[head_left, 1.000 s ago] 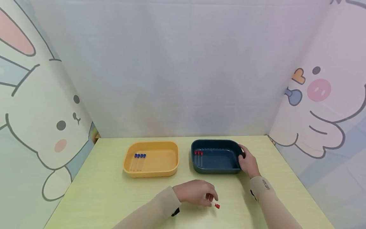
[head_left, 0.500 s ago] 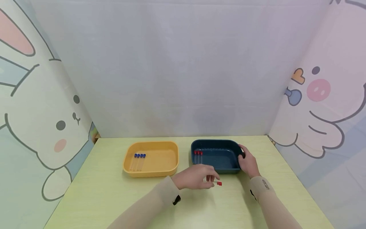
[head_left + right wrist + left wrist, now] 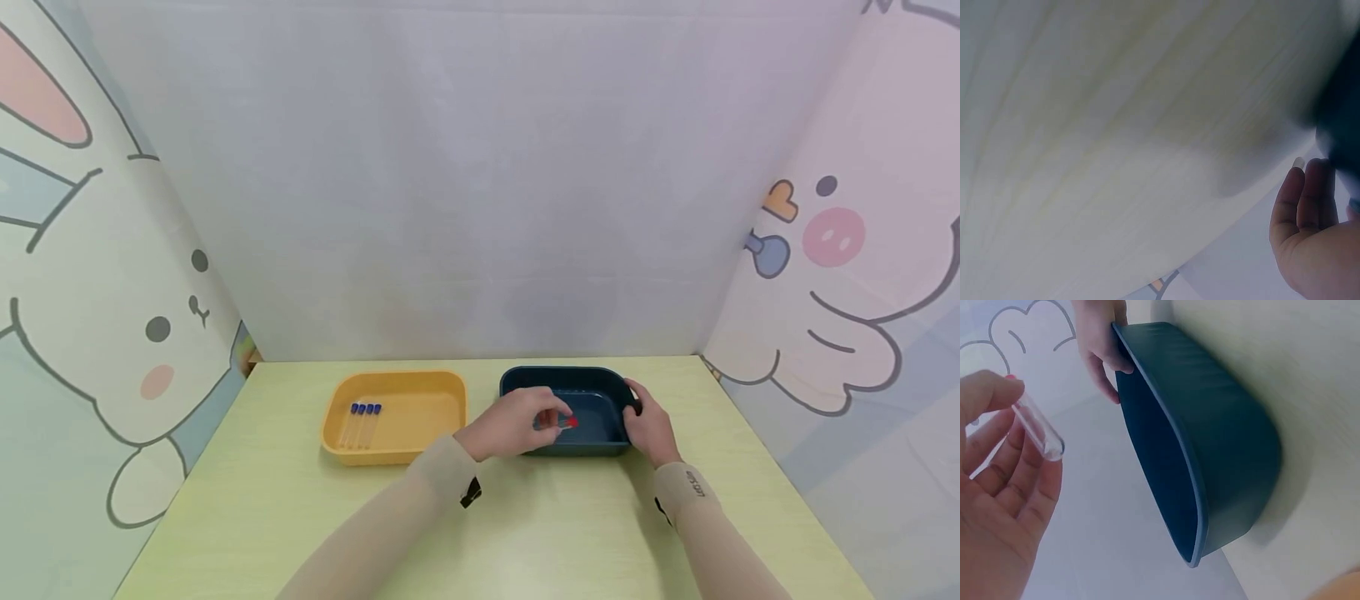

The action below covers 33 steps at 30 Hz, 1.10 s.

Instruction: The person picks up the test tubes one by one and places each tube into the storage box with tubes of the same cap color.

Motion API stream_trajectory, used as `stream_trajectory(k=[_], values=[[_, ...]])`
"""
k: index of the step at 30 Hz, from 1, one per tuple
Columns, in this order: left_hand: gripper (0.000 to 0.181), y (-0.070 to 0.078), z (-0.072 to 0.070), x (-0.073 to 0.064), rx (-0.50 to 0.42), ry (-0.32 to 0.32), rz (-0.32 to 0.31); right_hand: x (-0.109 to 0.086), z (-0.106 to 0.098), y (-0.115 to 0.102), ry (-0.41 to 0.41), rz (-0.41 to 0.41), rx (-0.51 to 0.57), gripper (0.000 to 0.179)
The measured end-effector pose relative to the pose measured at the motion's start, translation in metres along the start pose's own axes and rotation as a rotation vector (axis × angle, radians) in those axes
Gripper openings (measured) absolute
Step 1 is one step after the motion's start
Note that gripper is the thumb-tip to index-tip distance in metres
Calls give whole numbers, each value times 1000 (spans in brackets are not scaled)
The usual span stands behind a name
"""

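In the head view, my left hand [image 3: 513,423] is over the left part of the dark blue tray [image 3: 598,410]. Between thumb and fingers it pinches a clear tube with a red cap [image 3: 572,422]; the left wrist view shows the tube's glassy body [image 3: 1040,428] slanting down from the thumb. My right hand [image 3: 651,425] holds the tray's right end, and in the left wrist view its fingers lap over the rim. The left hand covers the spot where other red-capped tubes lay in this tray.
A yellow tray [image 3: 423,421] stands to the left on the pale green table [image 3: 570,533]. Several blue-capped tubes [image 3: 362,427] lie side by side in its left part. A white cloth wall [image 3: 480,208] rises behind, with cartoon-printed panels [image 3: 847,250] at both sides.
My left hand has carried the red-capped tube away from the near table area, forward and up over the dark blue tray. The right hand has stayed at the tray's end.
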<state>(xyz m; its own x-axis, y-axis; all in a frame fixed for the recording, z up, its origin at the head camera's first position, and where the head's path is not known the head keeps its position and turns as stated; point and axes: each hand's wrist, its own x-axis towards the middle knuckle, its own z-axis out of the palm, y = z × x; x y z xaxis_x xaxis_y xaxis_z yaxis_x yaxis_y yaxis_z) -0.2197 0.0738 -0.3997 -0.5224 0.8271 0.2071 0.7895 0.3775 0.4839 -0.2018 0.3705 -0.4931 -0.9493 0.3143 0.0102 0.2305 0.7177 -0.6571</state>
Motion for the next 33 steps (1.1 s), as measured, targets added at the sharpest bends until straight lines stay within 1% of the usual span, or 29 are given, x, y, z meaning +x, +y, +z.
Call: stream_trajectory(k=[3,7,13,21,26,30,33], values=[[24,-1,-3,4,-47,31,-25,0,0,0,2,2,1,59],[23,-2,-5,7,-107,56,-39,0,0,0,7,0,0,59],[22,-7,-6,14,-139,90,-68,0,-1,-1,14,-5,-4,58],[22,-13,-6,26,-201,117,-154,0,-1,-1,8,11,3,58],[22,-18,-4,33,-273,136,-208,0,-1,0,7,14,6,59],[23,-21,-1,37,-309,141,-254,0,1,0,7,17,8,59],[27,-24,1,40,-324,147,-277,0,1,0,5,21,12,59]])
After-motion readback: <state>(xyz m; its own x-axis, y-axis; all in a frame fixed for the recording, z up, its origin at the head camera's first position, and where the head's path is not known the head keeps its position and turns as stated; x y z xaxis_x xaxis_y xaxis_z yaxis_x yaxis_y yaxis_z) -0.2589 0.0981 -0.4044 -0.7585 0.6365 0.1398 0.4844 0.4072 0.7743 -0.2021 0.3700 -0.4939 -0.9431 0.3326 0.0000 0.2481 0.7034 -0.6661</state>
